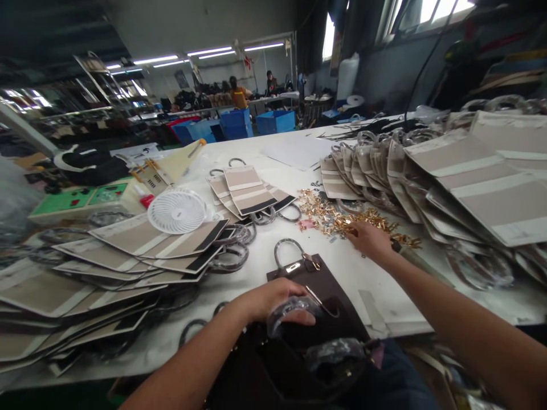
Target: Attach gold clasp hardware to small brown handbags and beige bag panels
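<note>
My left hand (284, 302) is curled around a plastic-wrapped bag handle (280, 319), over a glossy dark brown bag panel (335, 290) at the table's front edge. Gold-coloured metal fittings show on that panel, and another wrapped handle (288, 242) loops up from its far end. More dark bag parts (256, 370) sit low in front of me, partly in shadow. To the right, my right hand (370, 239) reaches into a loose heap of small gold metal fittings (325, 213). Its fingertips are pinched down among the pieces, and what lies between them is hidden.
Overlapping beige bag panels with wrapped handles lie in stacks at left (123, 250) and right (465, 165). A smaller group (250, 191) lies mid-table. A white fan (177, 210) stands on the left stack. Blue bins (276, 121) and two people are in the background.
</note>
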A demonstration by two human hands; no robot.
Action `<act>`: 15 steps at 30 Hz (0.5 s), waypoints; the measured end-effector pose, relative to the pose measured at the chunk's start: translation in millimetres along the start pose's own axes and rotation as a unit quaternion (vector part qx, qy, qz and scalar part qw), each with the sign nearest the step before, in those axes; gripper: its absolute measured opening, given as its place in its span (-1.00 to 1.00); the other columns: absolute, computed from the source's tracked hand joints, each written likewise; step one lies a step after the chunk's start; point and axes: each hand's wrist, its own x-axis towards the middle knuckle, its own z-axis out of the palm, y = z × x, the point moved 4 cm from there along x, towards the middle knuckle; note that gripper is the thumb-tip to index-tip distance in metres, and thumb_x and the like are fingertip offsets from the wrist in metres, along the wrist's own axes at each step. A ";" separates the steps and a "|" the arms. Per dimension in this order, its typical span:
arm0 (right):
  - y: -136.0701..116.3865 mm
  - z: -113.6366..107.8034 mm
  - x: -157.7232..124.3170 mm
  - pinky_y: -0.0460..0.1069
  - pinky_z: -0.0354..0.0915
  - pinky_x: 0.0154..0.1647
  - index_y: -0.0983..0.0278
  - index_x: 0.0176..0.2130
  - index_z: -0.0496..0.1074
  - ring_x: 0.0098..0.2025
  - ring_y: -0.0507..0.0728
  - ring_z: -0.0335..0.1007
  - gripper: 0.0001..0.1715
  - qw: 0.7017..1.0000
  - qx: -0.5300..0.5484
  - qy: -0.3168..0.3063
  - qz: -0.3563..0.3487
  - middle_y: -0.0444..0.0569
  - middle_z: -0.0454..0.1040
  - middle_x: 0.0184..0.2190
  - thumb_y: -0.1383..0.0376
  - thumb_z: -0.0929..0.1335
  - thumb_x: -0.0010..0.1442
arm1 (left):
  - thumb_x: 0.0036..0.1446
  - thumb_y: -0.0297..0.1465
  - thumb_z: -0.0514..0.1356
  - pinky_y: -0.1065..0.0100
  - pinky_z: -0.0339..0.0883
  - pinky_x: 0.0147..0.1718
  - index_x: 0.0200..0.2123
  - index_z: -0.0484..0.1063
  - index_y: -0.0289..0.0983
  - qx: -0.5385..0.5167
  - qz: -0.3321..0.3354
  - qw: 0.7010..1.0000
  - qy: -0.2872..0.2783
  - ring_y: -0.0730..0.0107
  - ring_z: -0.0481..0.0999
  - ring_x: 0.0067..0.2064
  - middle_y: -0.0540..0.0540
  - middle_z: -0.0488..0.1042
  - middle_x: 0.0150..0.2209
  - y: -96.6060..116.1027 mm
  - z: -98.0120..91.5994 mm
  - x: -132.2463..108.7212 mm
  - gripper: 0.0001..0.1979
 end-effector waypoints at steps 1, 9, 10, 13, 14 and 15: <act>0.8 -1.3 0.6 0.01 0.25 -0.31 0.04 0.06 0.58 -0.11 0.26 0.54 -0.62 1.000 -0.011 -0.003 -0.003 -0.01 0.56 0.06 0.05 0.32 0.36 | 0.08 -0.08 0.43 0.42 0.35 -0.29 -0.18 0.63 -0.25 0.002 0.002 1.000 -0.010 0.34 0.52 -0.29 -0.01 0.60 -0.30 1.6 0.8 1.8 -0.61; -2.7 -13.1 2.2 0.01 0.25 -0.29 0.10 -0.08 0.63 -0.07 0.26 0.51 -0.56 0.997 -0.053 0.005 -0.055 0.03 0.55 0.00 0.07 0.21 0.45 | 0.17 -0.24 0.31 0.45 0.20 -0.45 -0.44 0.44 -0.28 0.020 0.048 0.999 0.017 0.47 0.30 -0.45 0.06 0.36 -0.50 -27.8 -4.3 21.3 -0.76; -3.8 -15.8 0.3 0.01 0.25 -0.27 0.10 -0.06 0.62 -0.05 0.25 0.50 -0.56 0.997 -0.049 0.015 -0.058 0.02 0.55 0.02 0.07 0.20 0.46 | 0.17 -0.25 0.29 0.44 0.21 -0.45 -0.42 0.45 -0.28 0.018 0.046 0.999 0.021 0.46 0.31 -0.44 0.06 0.37 -0.49 -32.0 -4.5 23.4 -0.77; -6.0 -26.9 -11.6 0.02 0.29 -0.22 0.11 0.05 0.58 -0.04 0.24 0.50 -0.57 0.995 0.016 0.084 -0.052 0.01 0.56 0.07 0.09 0.22 0.45 | 0.12 -0.30 0.29 0.42 0.26 -0.42 -0.41 0.47 -0.27 0.014 0.038 0.999 0.027 0.42 0.36 -0.43 0.04 0.41 -0.49 -39.2 -2.8 32.2 -0.84; -6.3 -30.1 -17.5 0.03 0.30 -0.20 0.13 0.06 0.58 -0.06 0.24 0.51 -0.58 0.992 0.052 0.107 -0.051 0.02 0.57 0.05 0.10 0.23 0.44 | 0.09 -0.32 0.29 0.41 0.30 -0.38 -0.40 0.48 -0.27 0.012 0.038 0.999 0.028 0.39 0.41 -0.40 0.03 0.45 -0.46 -39.8 -1.9 35.9 -0.87; -6.1 -32.4 -24.0 0.04 0.32 -0.17 0.15 0.05 0.58 -0.08 0.24 0.52 -0.59 0.987 0.090 0.124 -0.050 0.03 0.59 0.03 0.10 0.24 0.42 | 0.05 -0.35 0.30 0.40 0.34 -0.32 -0.37 0.51 -0.26 0.011 0.038 0.999 0.030 0.34 0.47 -0.35 0.01 0.51 -0.41 -39.9 -1.0 39.6 -0.90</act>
